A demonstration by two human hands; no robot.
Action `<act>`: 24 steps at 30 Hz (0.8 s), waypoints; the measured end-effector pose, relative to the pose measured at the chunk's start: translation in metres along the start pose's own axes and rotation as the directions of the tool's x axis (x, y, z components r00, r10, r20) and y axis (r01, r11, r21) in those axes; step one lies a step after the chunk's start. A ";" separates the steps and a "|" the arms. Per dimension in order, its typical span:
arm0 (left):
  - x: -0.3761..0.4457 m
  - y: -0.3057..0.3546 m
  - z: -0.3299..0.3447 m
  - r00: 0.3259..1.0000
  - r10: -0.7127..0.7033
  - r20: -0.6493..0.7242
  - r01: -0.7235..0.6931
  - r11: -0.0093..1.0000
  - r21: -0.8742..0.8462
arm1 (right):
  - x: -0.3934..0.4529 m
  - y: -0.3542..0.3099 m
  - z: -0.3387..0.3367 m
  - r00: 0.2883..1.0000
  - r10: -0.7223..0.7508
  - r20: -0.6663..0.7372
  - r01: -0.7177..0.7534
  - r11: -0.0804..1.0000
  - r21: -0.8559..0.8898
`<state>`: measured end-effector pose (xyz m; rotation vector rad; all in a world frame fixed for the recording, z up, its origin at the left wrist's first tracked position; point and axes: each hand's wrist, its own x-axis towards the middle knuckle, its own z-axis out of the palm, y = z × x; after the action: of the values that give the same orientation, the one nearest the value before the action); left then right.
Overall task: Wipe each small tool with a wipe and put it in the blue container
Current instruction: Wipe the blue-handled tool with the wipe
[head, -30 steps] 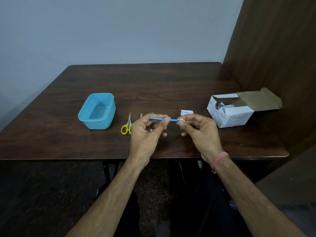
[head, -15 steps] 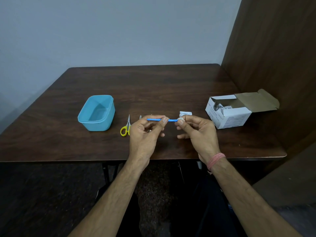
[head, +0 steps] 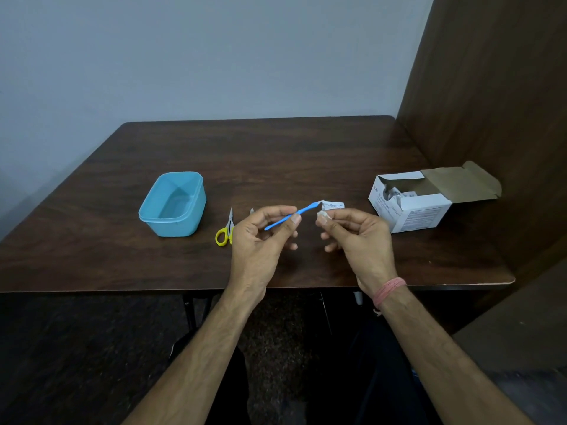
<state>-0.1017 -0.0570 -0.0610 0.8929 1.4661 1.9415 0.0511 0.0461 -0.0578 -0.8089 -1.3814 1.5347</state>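
Holding the blue tool (head: 288,216) in a thumb-and-finger pinch, our left hand (head: 260,240) has it tilted, far tip up and right, above the table (head: 92,256). Our right hand (head: 359,237) pinches a small wad of wipe (head: 322,214) just beside that tip; whether they touch we cannot tell. The blue container (head: 175,205) sits well to the left, nothing visible inside. Risks we see: the thin tool could roll out of the light pinch and drop near the yellow scissors (head: 226,231), or the tiny wipe could slip away. A torn packet (head: 333,205) lies just beyond the hands, and the open box (head: 411,210) is at the right.
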 end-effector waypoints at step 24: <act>-0.009 -0.001 0.007 0.997 0.052 0.052 -0.063 0.964 0.259 | 0.008 -0.004 -0.007 0.993 0.061 -0.104 -0.027 0.953 0.303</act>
<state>-0.0903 -0.0591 -0.0624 1.0971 1.7129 1.7823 0.0548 0.0560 -0.0547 -0.7266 -1.0212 1.6582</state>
